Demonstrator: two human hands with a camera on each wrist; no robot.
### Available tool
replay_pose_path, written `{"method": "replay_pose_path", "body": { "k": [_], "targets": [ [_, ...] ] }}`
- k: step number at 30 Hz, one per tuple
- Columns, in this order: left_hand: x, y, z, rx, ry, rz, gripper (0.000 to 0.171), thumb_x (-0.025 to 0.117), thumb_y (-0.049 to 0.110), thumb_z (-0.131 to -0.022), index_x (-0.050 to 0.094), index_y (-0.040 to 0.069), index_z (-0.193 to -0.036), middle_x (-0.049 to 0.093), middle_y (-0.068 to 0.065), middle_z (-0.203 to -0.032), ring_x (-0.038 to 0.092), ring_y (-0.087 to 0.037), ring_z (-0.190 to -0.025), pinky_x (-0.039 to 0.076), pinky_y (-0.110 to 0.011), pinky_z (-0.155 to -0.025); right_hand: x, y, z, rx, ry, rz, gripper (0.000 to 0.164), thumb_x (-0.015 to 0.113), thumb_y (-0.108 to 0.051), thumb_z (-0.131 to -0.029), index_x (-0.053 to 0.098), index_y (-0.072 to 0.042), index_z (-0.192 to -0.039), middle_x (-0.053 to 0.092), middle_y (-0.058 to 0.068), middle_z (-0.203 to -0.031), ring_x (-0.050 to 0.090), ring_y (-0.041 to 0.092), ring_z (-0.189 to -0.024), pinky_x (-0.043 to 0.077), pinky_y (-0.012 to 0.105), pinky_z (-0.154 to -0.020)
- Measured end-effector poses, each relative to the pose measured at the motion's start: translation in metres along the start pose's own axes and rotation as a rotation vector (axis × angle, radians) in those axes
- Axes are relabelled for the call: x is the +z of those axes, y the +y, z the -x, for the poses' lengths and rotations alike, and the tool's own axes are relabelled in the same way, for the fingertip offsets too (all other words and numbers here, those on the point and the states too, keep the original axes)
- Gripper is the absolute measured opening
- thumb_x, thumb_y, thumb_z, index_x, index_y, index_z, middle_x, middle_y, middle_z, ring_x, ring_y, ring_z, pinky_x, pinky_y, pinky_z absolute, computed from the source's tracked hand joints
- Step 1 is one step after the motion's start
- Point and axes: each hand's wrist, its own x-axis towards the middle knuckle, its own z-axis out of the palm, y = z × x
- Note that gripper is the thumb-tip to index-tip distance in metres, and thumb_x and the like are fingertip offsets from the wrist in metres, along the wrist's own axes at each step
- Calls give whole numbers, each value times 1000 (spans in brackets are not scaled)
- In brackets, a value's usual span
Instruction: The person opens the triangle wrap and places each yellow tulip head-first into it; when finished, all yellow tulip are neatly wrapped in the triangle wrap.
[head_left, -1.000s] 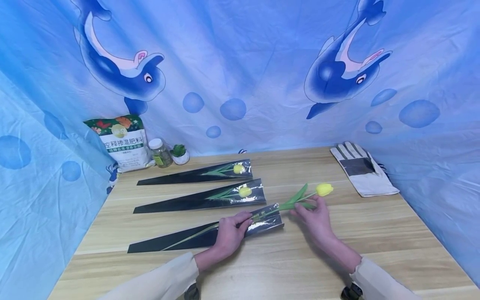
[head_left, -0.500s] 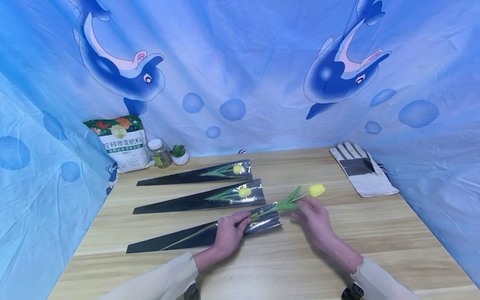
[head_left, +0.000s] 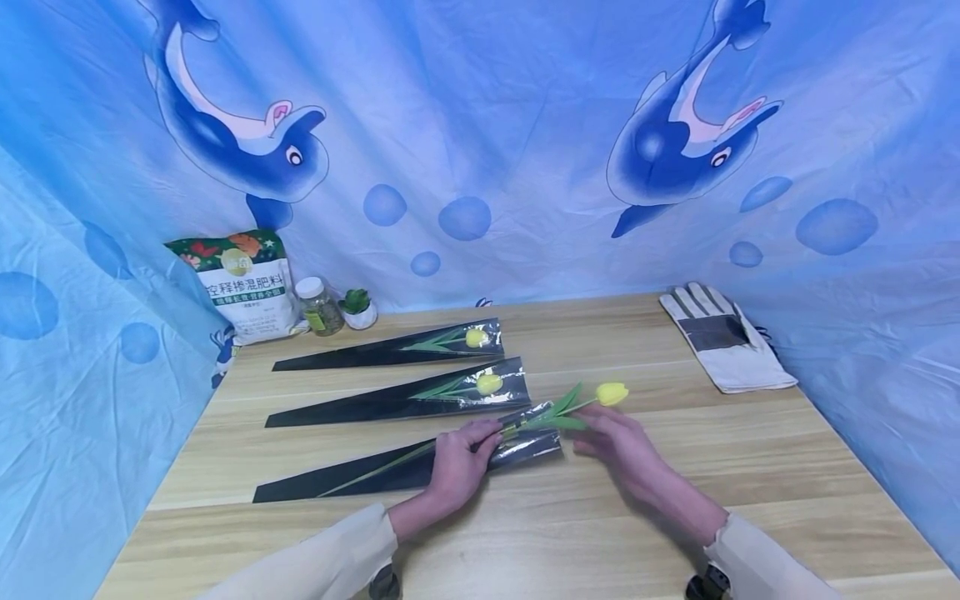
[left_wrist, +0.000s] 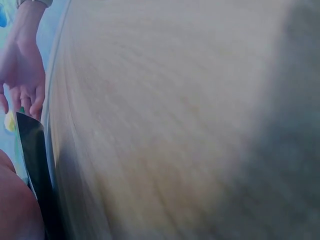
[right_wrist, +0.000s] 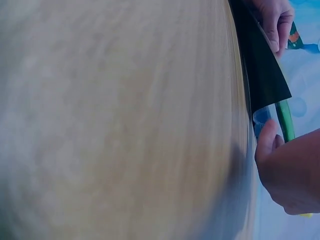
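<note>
A yellow tulip (head_left: pixel 612 394) with green leaves lies slanted, its long stem running left into the black, clear-fronted flower sleeve (head_left: pixel 300 487) nearest the front. Fingers of my left hand (head_left: pixel 459 471) pinch this sleeve and the stem near its wide right end. At the upper stem and leaves, just below the bloom, my right hand (head_left: pixel 622 446) holds the tulip with curved fingers, partly hidden behind a leaf. In the right wrist view the right hand (right_wrist: pixel 292 172) is close to the sleeve's open end (right_wrist: pixel 272 90), by a green leaf (right_wrist: pixel 285 120).
Behind lie two more black sleeves, a middle one (head_left: pixel 315 412) and a far one (head_left: pixel 337 357), each with a yellow tulip. A fertilizer bag (head_left: pixel 258 292), a lidded jar (head_left: pixel 321 308) and a potted plant (head_left: pixel 359 310) stand back left. White work gloves (head_left: pixel 723 342) lie right.
The tulip has slid left and slightly toward the front, its leaves now overlapping the sleeve's opening. My right hand has shifted left with it. The left hand stays in place on the sleeve.
</note>
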Motion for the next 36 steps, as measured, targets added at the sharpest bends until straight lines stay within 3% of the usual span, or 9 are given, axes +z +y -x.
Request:
{"method": "replay_pose_path", "body": {
  "k": [7, 11, 14, 19, 23, 29, 33, 36],
  "targets": [
    [0, -4, 0, 25, 6, -27, 21, 82, -2, -79, 79, 1, -100, 75, -12, -100, 72, -28, -96, 52, -48, -93, -9, 2, -1, 59, -161, -8, 54, 47, -9, -102, 28, 17, -145, 46, 31, -141, 53, 40, -126, 44, 46, -104],
    [1, -6, 0, 48, 8, -41, 22, 82, -4, -78, 79, 0, -99, 75, -12, -98, 73, -29, -95, 50, -53, -95, -14, -1, 0, 100, -206, 13, 58, 44, -8, -103, 18, 16, -149, 39, 35, -146, 49, 42, -130, 44, 46, -104],
    [2, -7, 1, 51, 5, -44, 22, 82, -4, -77, 79, 0, -99, 75, -13, -98, 72, -31, -95, 50, -54, -95, -16, -5, 0, 136, -200, 68, 61, 44, -10, -103, 15, 14, -152, 41, 36, -144, 53, 42, -125, 48, 47, -99],
    [1, -7, 2, 34, -6, -65, 22, 82, -2, -78, 79, 2, -100, 75, -14, -101, 72, -32, -95, 54, -49, -89, -18, -11, 2, 201, -179, 153, 72, 53, -14, -100, 11, 11, -154, 56, 32, -129, 66, 33, -102, 57, 44, -84],
    [1, -7, 1, 26, -12, -76, 22, 83, -1, -78, 80, 4, -99, 75, -14, -102, 72, -30, -94, 56, -46, -85, -19, -12, 4, 234, -197, 168, 73, 55, -15, -99, 13, 9, -155, 62, 27, -117, 67, 29, -90, 58, 40, -77],
    [2, -7, 1, 38, -15, -88, 20, 83, 0, -78, 80, 4, -97, 75, -12, -98, 73, -27, -90, 56, -46, -87, -22, -14, 5, 229, -183, 240, 69, 54, -17, -101, 19, 12, -152, 65, 23, -110, 68, 28, -84, 59, 39, -71],
    [2, -6, 1, 36, -19, -98, 20, 83, 1, -78, 81, 6, -97, 76, -10, -98, 74, -25, -90, 58, -44, -82, -19, -16, 5, 212, -137, 362, 64, 56, -18, -99, 30, 15, -148, 68, 20, -100, 68, 25, -73, 59, 37, -61],
    [1, -5, 1, 30, -23, -96, 20, 83, 2, -78, 81, 6, -97, 76, -9, -97, 74, -24, -89, 58, -42, -80, -18, -21, 8, 164, -104, 524, 53, 59, -18, -99, 46, 14, -140, 68, 16, -88, 64, 22, -61, 56, 32, -52]
  ]
}}
